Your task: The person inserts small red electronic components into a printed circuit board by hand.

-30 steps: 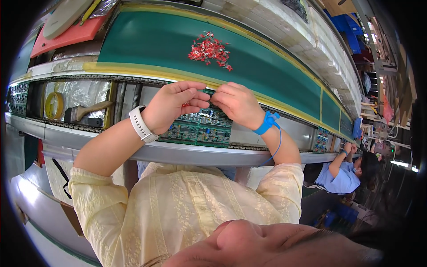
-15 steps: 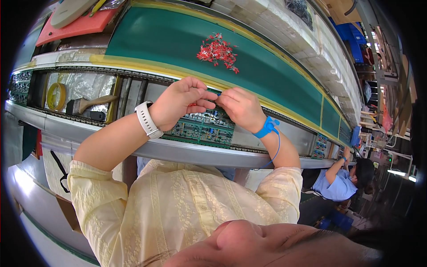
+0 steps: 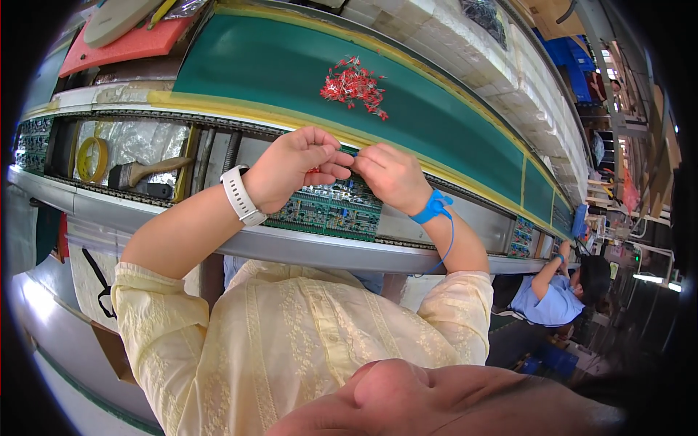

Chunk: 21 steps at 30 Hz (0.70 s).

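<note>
Holds red parts [image 3: 314,171] in left hand [image 3: 293,161]; pinches with right hand [image 3: 392,176], cannot tell what; with red heap [image 3: 351,87] beyond both, past near edge of worktop [image 3: 254,69].

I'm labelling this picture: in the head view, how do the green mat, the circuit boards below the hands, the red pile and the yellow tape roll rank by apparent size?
Largest to smallest:
1. Green mat
2. Circuit boards, partly covered
3. Red pile
4. Yellow tape roll
</note>
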### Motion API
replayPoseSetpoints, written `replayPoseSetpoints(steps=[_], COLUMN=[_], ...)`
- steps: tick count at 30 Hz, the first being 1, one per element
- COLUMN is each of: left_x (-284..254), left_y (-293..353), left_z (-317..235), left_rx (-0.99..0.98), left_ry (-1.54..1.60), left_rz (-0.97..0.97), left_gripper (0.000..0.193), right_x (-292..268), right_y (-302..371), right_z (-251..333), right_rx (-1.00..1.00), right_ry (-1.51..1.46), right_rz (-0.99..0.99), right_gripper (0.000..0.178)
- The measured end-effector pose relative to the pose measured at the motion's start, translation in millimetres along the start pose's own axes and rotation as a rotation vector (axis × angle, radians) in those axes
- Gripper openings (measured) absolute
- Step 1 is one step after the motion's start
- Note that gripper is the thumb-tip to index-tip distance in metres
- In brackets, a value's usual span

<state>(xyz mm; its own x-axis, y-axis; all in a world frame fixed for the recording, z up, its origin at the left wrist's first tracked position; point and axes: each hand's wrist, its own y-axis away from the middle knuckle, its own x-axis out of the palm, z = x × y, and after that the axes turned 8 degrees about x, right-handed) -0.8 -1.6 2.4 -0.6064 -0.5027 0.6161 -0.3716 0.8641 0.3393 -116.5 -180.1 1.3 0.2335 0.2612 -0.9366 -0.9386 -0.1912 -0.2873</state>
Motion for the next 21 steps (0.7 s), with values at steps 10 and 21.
replayPoseSetpoints(steps=[10, 21], left_x=[-1.6, 5.4], left_y=[1.2, 4.6], left_z=[0.1, 2.6], left_rx=[-0.01, 0.023], left_ry=[-0.058, -0.035], left_rz=[0.031, 0.036], left_gripper=[0.017, 0.025], right_x=[-5.5, -20.2], right_y=[-1.6, -5.8], right_z=[0.1, 12.3], right_rx=[-0.009, 0.111], right_ry=[-0.021, -0.24], right_rz=[0.061, -0.087], right_gripper=[0.016, 0.016])
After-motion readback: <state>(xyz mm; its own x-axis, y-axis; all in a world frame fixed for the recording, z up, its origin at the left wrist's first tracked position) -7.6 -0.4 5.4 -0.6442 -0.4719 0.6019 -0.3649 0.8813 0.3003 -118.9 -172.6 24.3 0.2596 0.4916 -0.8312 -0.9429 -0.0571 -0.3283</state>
